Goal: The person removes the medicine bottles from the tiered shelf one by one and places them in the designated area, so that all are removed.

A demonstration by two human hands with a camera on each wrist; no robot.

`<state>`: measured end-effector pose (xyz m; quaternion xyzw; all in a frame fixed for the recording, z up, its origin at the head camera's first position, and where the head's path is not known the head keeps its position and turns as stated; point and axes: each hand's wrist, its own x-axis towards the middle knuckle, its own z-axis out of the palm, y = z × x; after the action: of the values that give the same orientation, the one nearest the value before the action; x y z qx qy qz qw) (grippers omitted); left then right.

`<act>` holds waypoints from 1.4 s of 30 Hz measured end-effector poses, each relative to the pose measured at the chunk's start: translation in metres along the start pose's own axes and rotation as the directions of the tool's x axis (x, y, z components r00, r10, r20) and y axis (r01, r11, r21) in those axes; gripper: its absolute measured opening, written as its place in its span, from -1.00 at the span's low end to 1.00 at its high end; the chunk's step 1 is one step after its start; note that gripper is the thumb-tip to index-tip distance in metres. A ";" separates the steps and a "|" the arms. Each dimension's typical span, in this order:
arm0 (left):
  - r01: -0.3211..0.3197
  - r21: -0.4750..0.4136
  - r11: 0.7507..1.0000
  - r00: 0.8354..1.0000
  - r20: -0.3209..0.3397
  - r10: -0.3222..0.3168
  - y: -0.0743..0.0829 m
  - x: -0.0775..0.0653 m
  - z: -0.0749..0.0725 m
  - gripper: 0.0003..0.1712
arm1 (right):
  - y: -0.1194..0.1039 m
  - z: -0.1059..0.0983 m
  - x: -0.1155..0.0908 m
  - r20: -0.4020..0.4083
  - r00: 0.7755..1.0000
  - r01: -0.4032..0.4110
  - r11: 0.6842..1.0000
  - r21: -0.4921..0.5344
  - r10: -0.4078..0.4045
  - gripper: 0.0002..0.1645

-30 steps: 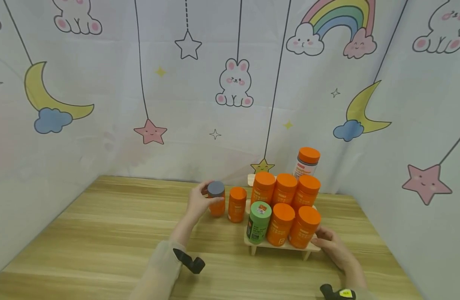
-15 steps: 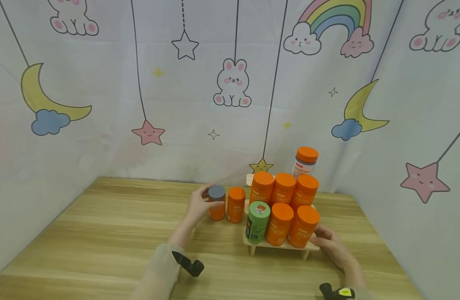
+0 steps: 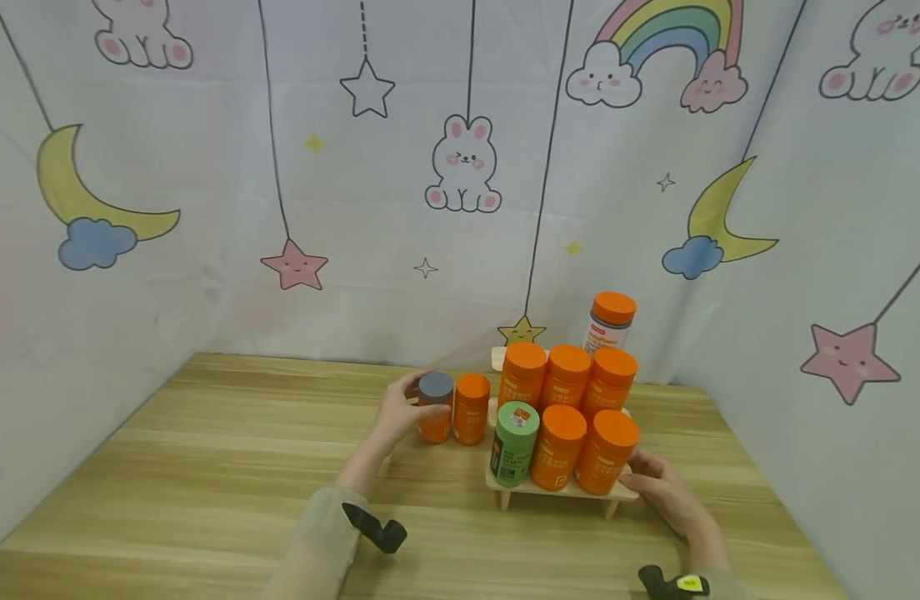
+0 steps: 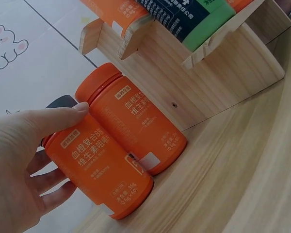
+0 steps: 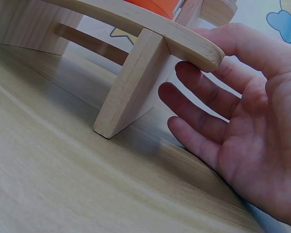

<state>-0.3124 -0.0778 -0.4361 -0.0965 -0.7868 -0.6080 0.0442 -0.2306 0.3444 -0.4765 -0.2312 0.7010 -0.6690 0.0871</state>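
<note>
The left hand point(image 3: 396, 412) is gripping a grey-lidded jar point(image 3: 435, 427) near the rack point(image 5: 133, 85), which the right hand point(image 3: 667, 493) is pinching, apparently for steadiness.

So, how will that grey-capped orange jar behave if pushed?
The grey-capped orange jar looks rigid and smooth, so it should slide without squashing. Taller than wide, it might tip under a high push. Being round, it would probably roll once toppled.
</note>
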 end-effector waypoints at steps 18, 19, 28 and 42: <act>-0.033 -0.002 0.999 0.999 0.000 0.033 0.013 -0.004 -0.006 -0.18 | 0.000 0.001 0.000 0.005 1.000 0.008 1.000 0.002 -0.008 -0.52; -0.040 -0.008 0.999 0.999 -0.012 0.040 0.015 -0.004 -0.005 -0.19 | 0.000 0.001 0.000 0.005 1.000 0.009 1.000 -0.001 -0.009 -0.51; -0.182 -0.061 0.981 0.970 -0.172 0.169 0.031 -0.006 0.005 -0.32 | 0.001 0.000 0.000 -0.007 1.000 -0.005 1.000 -0.006 0.005 -0.54; -0.278 -0.092 0.956 0.946 -0.199 0.256 0.071 0.004 0.027 -0.53 | 0.004 0.000 0.001 -0.006 1.000 0.019 1.000 0.004 -0.019 -0.53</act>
<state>-0.3001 -0.0345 -0.3753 -0.1478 -0.7212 -0.6485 0.1934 -0.2321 0.3445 -0.4799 -0.2356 0.6978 -0.6718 0.0788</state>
